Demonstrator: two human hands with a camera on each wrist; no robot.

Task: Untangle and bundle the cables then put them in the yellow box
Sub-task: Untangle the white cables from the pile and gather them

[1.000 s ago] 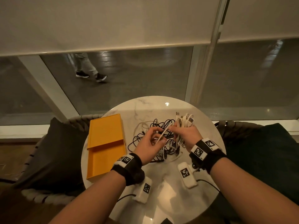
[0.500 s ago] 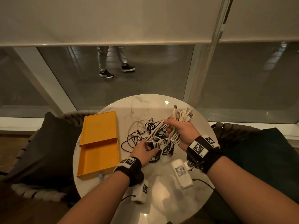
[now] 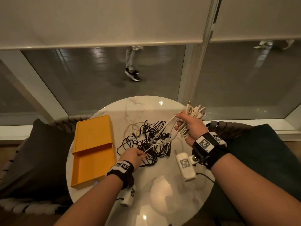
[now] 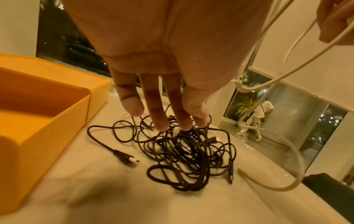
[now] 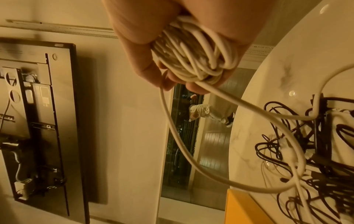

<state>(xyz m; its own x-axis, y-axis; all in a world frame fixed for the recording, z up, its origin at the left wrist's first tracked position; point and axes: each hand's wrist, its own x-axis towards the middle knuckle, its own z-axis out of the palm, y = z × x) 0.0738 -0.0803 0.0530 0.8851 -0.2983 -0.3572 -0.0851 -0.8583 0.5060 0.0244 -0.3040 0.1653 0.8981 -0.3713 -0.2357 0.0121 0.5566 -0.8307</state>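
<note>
The right hand point(image 3: 192, 126), upper right of the head view, grips the coiled white cable point(image 5: 193, 53), while the left hand point(image 3: 132, 156) at centre pinches its free strand just beside the black tangle point(image 3: 149, 141). Pulling harder could drag that tangle along or tighten a knot, since the strand runs through it. The pinching fingertips are hidden; the yellow box point(image 3: 91, 162) sits open at left.

Glossy marble table point(image 3: 146, 108)

The right hand point(image 3: 189, 126) has lifted its white cable bundle point(image 3: 193, 115) away; the left hand point(image 3: 132, 156) pulls a white strand point(image 3: 160, 141) taut.
</note>
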